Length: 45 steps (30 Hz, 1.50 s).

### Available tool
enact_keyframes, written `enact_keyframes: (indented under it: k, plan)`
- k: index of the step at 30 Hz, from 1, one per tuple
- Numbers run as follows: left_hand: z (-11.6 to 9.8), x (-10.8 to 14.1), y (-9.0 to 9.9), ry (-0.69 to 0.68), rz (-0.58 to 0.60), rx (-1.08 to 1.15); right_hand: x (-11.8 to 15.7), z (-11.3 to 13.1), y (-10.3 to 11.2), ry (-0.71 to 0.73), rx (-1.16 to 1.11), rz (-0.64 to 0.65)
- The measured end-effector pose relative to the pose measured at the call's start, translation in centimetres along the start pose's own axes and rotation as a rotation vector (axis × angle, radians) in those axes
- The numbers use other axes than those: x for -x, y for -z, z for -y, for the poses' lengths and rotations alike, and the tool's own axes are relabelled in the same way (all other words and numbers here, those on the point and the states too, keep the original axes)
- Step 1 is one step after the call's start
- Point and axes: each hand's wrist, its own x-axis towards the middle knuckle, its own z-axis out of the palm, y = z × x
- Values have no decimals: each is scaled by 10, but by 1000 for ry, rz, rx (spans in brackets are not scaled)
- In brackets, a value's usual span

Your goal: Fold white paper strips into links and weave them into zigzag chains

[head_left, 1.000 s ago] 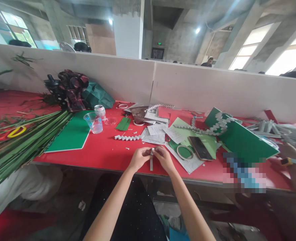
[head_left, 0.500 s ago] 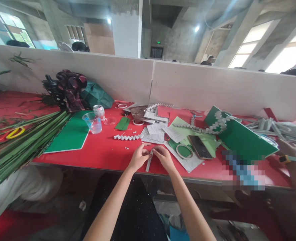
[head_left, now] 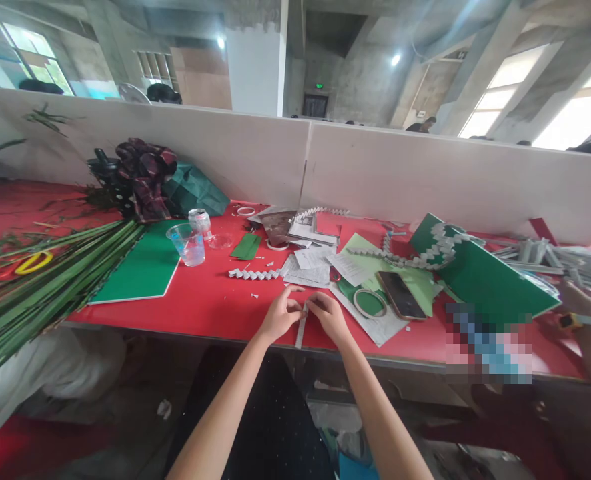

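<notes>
Red tabletop [head_left: 205, 310]: near its front edge, the right hand [head_left: 329, 316] pinches the upper end of a narrow pale strip [head_left: 300, 332]; the left hand [head_left: 279, 317] curls beside it, grip indeterminable.

The narrow white paper strip [head_left: 301, 331] had tilted from nearly straight, its free end reaching closer to the near edge of the counter [head_left: 210, 313]. The left grip [head_left: 280, 317] had opened out, its forefinger raised away from the thumb. A distant person [head_left: 420, 126] had leaned over, head shifted rightward.
</notes>
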Motion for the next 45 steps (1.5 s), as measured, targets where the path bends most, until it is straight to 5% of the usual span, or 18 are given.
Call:
enact_keyframes:
  k: [4, 9, 15, 27, 36, 45]
  plan:
    - [0, -3, 1, 19, -173, 83, 4, 3, 0, 86, -37, -36]
    - [-1, -5, 5, 23, -334, 300, 9, 5, 0, 264, 130, 104]
    - [0, -5, 6, 32, -352, 382, 7, 4, -3, 273, 209, 174]
    - [-4, -2, 3, -4, -251, 276, 2, 1, -3, 132, 191, 64]
    - [8, -8, 6, -27, -334, 315, 6, 11, 1, 203, 65, 113]
    - [-2, -5, 5, 35, -255, 360, 4, 5, 0, 188, 85, 128]
